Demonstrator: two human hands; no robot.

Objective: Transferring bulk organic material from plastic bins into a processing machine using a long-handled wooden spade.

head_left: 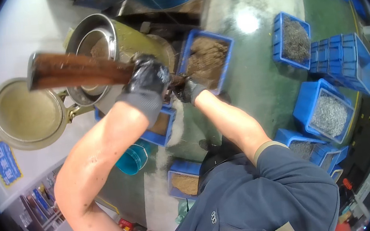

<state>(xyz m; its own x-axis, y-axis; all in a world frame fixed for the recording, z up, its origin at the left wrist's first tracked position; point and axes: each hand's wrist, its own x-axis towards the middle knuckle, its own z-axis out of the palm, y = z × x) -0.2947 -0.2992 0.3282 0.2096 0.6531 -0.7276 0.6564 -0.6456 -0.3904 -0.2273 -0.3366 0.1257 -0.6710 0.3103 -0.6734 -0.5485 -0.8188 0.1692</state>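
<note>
Left hand, in a wet-looking black glove with a grey ribbed cuff, is clamped around the brown, thick, flat-sided wooden handle, while the right hand, gloved alike, sits lower and to the right, bent over a dark stretch that seems to continue the handle; its fingers blend with that dark part, so I cannot tell how tightly they close. Hanging in the air, the handle crosses the view in front of the mouth of an olive-yellow, cylindrical drum. Its long axis runs almost left to right, with the broad free end pointing left and looming close to the camera, and the other end dipping right toward the right hand. It looks stiff and fairly heavy, not fragile, and probably slick under wet gloves, so a full wrap with 2 hands, set well apart along its length, would likely steady it best. Just beyond the right hand lies a blue, rectangular plastic crate of damp brown material; left of the drum stands its round, pale olive lid, and nearer the body a teal, round plastic bucket.
</note>
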